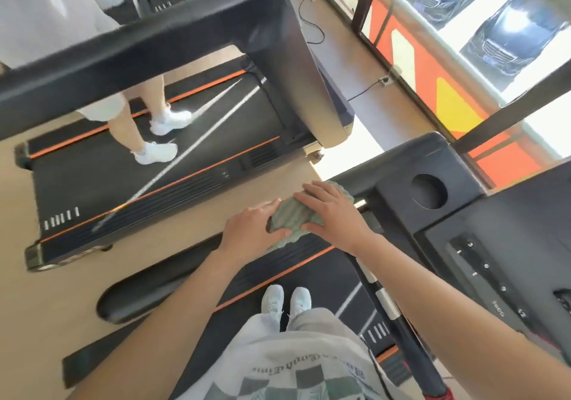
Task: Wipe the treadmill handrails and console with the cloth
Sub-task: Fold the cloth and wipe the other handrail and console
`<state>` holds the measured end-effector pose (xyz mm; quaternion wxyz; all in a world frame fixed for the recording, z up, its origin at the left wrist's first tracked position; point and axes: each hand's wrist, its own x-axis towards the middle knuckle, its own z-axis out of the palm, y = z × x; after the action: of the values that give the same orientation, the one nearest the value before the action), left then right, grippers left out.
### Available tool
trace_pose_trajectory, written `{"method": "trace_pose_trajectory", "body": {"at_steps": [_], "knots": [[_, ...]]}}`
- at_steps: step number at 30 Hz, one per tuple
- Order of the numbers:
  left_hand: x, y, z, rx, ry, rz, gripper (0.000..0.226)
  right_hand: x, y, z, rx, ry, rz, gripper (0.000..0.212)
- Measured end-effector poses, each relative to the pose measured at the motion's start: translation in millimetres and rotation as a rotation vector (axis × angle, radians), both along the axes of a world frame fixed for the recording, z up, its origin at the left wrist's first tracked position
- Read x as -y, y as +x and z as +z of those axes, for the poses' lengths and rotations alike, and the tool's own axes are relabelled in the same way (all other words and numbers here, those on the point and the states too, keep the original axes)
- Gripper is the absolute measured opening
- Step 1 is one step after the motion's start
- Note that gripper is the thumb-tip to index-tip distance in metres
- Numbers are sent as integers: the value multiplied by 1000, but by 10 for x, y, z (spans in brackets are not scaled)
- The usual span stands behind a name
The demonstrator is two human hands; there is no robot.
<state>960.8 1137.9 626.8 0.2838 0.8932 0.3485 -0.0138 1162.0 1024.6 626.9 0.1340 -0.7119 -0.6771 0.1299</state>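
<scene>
Left hand (250, 229) grips one edge of the single green cloth (290, 214), thumb and fingers closed on it. The cloth lies on the one visible handrail (154, 288). Right hand (336, 217) presses it flat, fingers slightly apart. The cloth is probably light, soft and quick to bunch, so is best wrapped round the rail. One console (509, 276), right.

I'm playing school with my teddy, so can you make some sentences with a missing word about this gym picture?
1. The left hand and the right hand both touch a ___ cloth.
2. The hole in the console is ___ in shape.
3. The person on the next treadmill wears ___ shoes.

Missing words: green, round, white.
</scene>
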Motion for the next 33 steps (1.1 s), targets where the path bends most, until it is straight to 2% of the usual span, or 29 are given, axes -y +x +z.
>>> {"method": "trace_pose_trajectory", "body": {"at_steps": [4,13,19,25,33], "knots": [[82,-165,62,-33,94,86,85,-99,-171,-78,31,44,45,76],[210,-646,40,-86,253,186,77,-274,-548,-152,-16,120,155,71],[215,-1081,-31,-69,295,244,77,-325,-767,-124,-160,115,184,62],[186,-1553,-104,5,368,233,74,-338,-1311,-135,-51,139,156,65],[83,-2391,-139,40,306,298,73,-465,-2194,-145,-29,103,139,70]]}}
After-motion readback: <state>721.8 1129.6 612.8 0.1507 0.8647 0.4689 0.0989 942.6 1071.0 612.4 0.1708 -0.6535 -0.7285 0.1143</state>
